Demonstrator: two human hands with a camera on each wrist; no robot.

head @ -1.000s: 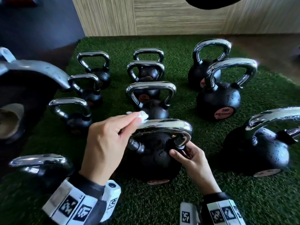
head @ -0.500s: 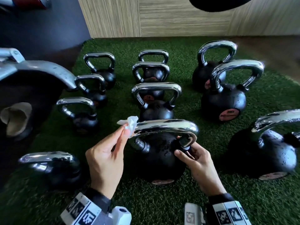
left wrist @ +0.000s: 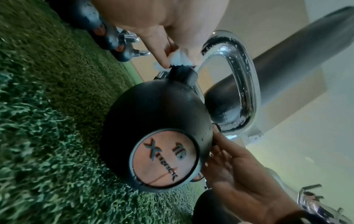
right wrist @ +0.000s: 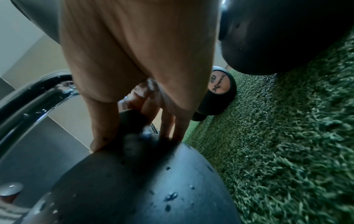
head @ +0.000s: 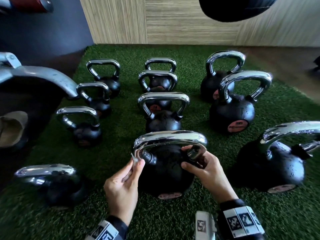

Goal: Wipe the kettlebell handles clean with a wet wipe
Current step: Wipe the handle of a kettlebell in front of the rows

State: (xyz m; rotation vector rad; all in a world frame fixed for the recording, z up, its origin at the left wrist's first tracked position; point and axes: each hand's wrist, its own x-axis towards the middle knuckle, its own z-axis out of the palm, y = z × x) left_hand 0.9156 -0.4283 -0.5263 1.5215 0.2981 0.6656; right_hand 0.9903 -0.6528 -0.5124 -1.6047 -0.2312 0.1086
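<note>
**Wiping the left leg of the 16 kettlebell handle**

The 16 kettlebell (head: pixel 166 172) stands on the artificial turf (head: pixel 173 220) at lower centre of the head view. The left hand (head: pixel 122 186) pinches the wet wipe (head: pixel 134 159) between thumb and fingertips and presses it against the chrome handle (head: pixel 170 136) where its left leg meets the black body, placing the wipe at the joint. The right hand (head: pixel 207 172) is curled around the base of the right leg, thumb on the body, probably to steady the kettlebell against the wiping force. Droplets cover the handle. Other kettlebells (head: pixel 232 111) stand in rows behind.
</note>
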